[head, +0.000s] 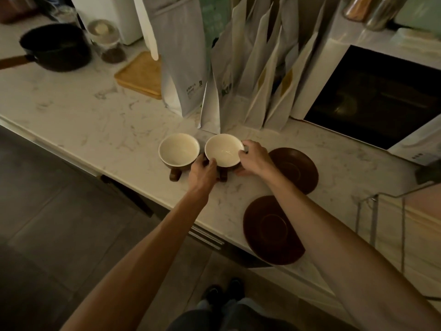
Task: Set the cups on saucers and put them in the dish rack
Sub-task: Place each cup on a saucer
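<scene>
Head view: both hands grip the right cup [224, 150] on the table [100, 120], left hand [202, 172] and right hand [254, 158] fingers curled at opposite rims (probably to lift it steadily); the near saucer [269, 235] and far saucer [298, 170] lie bare, the left cup [179, 149] untouched, the dish rack [391, 211] at the right.

dish rack [403, 211] cut off at right edge, far saucer [298, 168] partly behind right forearm

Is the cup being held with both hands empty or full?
Empty: the held cup stands upright and its cream inside shows bare down to the bottom.
</scene>
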Demonstrator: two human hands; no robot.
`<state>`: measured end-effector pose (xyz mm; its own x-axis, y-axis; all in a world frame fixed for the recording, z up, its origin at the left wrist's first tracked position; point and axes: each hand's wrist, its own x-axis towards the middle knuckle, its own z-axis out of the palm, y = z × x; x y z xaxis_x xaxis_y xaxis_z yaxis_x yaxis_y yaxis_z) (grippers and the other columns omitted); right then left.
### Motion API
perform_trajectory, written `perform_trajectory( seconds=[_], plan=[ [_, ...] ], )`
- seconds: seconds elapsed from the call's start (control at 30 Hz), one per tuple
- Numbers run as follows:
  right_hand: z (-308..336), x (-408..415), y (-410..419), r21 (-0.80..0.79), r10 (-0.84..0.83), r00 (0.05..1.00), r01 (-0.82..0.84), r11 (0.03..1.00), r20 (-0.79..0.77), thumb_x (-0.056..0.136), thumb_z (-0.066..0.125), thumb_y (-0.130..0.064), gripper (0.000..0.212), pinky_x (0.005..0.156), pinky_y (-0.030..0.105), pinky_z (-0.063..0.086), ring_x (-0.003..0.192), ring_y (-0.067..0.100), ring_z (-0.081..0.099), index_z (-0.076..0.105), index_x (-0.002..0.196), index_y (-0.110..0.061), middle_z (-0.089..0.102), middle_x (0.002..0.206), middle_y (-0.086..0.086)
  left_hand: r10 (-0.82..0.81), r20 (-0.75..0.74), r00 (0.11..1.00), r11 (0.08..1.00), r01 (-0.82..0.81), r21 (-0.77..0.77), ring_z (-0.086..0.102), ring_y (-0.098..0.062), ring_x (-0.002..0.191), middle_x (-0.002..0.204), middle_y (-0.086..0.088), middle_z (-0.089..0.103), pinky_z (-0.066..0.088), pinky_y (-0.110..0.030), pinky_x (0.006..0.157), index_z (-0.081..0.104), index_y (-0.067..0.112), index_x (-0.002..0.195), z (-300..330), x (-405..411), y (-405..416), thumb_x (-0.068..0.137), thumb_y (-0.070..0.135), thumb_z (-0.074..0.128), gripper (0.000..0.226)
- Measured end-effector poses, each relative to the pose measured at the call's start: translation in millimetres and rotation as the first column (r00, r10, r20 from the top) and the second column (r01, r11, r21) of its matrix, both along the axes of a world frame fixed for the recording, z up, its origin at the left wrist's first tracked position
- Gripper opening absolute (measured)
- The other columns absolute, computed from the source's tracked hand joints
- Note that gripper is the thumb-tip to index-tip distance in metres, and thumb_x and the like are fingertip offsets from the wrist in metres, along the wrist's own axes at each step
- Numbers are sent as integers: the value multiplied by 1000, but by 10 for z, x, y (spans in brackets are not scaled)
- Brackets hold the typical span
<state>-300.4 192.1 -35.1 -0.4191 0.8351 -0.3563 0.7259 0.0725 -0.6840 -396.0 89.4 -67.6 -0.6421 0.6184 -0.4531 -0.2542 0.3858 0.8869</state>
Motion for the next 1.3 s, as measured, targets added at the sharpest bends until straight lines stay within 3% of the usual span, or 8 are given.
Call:
perform_trajectory(
  seconds=[0.27,0.37,0.47,0.6,0.73,0.83,1.0,1.3],
  plan=[
    [0,119,4,-21,-39,999,39,999,-32,93,47,-10,39,67,46,63,79,35,74,55,131,-9,65,119,18,-27,-36,999,999,28,29,64,-24,105,127,-6,61,58,-42,84,48,22,138,15,65,3,91,27,57,48],
    [52,207,0,24,-49,998,50,998,-49,90,49,-12,39,74,49,62,85,38,73,58,127,-9,66,118,17,-53,-52,997,997,56,59,65,-25,104,124,-9,63,60,-36,76,51,19,136,56,99,12,90,25,58,47],
    [171,336,-25,12,-90,989,92,996,-114,91,48,-8,36,70,49,63,78,37,74,58,126,-7,62,106,9,-74,-58,996,993,79,86,66,-23,101,122,-9,62,58,-29,67,50,18,135,126,133,63,91,24,59,46],
    [283,578,-33,-17,-159,973,158,987,-165,96,46,-5,31,74,49,62,75,34,75,57,125,-6,61,101,10,-134,-31,990,986,137,98,67,-25,100,121,-13,63,59,-31,70,48,14,138,242,231,154,94,24,58,46],
    [330,849,2,11,-235,958,240,971,-166,96,47,-5,35,72,44,63,75,29,75,56,130,-8,62,118,13,-220,-13,975,969,221,114,66,-22,94,113,-11,62,58,-25,65,47,12,139,340,436,269,95,22,56,45],
    [341,1036,38,24,-295,941,303,953,-167,96,49,-4,39,73,42,63,80,29,75,53,135,-8,61,127,16,-280,-16,960,952,280,121,67,-23,96,111,-11,63,59,-28,69,48,11,137,385,585,385,96,21,55,44],
    [284,1302,112,27,-392,911,399,917,-129,95,49,-3,38,72,43,63,77,28,75,55,133,-8,65,115,16,-385,-21,923,918,385,95,68,-23,91,97,-7,65,60,-31,69,52,9,134,350,784,565,95,20,55,40],
    [115,1511,205,-2,-450,887,453,892,-106,91,47,-1,32,70,47,63,77,34,74,61,120,-5,63,99,11,-454,-11,891,890,455,25,68,-27,95,106,-14,64,59,-38,76,53,5,130,255,991,726,96,16,54,37]
  ],
)
